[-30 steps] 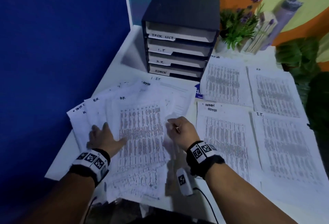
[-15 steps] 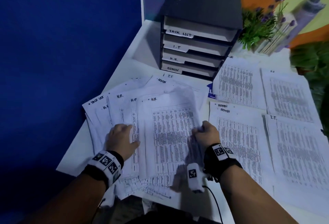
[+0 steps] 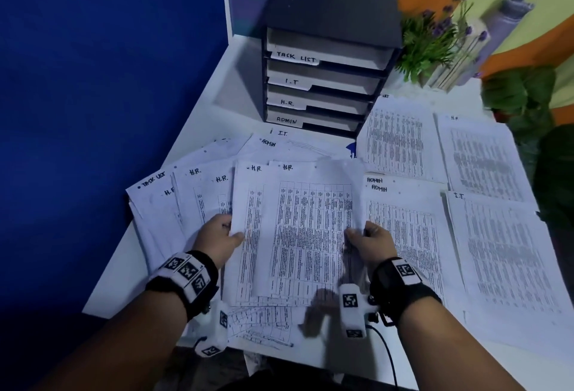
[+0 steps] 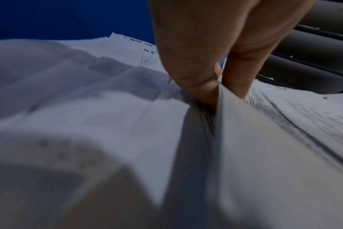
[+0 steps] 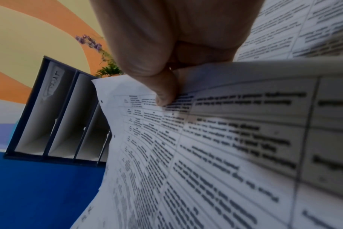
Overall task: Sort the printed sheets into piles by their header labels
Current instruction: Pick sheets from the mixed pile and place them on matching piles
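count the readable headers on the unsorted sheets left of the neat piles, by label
H.R. sheets: 5 (one header half covered)
TASK LIST sheet: 1
ADMIN sheet: 1
I.T. sheet: 1
Total: 8

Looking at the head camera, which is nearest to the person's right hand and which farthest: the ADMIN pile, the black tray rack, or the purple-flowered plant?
Measured from the right hand:
1. ADMIN pile, on the table just beside the hand, to its right.
2. Black tray rack, standing at the back of the table, ahead of the hand.
3. Purple-flowered plant, at the far back, right of the rack.
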A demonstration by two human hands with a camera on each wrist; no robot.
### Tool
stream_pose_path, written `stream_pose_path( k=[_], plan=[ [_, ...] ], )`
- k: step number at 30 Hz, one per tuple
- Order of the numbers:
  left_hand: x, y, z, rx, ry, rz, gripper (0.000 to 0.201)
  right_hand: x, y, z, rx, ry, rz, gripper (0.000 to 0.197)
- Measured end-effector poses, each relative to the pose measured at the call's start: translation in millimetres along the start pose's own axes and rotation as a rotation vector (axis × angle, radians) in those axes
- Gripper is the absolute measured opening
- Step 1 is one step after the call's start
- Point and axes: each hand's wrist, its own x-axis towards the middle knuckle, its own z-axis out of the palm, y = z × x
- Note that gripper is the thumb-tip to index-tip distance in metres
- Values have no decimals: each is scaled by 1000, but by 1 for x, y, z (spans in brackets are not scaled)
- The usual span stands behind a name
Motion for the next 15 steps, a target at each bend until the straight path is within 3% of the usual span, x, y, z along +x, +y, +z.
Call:
stream_pose_path(
  k=[9, 11, 15],
  plan=[
    [-7, -5, 5, -158, 7, 13, 24, 2, 11, -1, 54, -33, 43, 13],
    [-12, 0, 7, -108, 60, 49, 17, 0, 10, 3, 70, -49, 14, 9],
    [-18, 12, 1, 10, 213, 56, 23, -1, 5, -3, 82, -5, -22, 12]
  ],
)
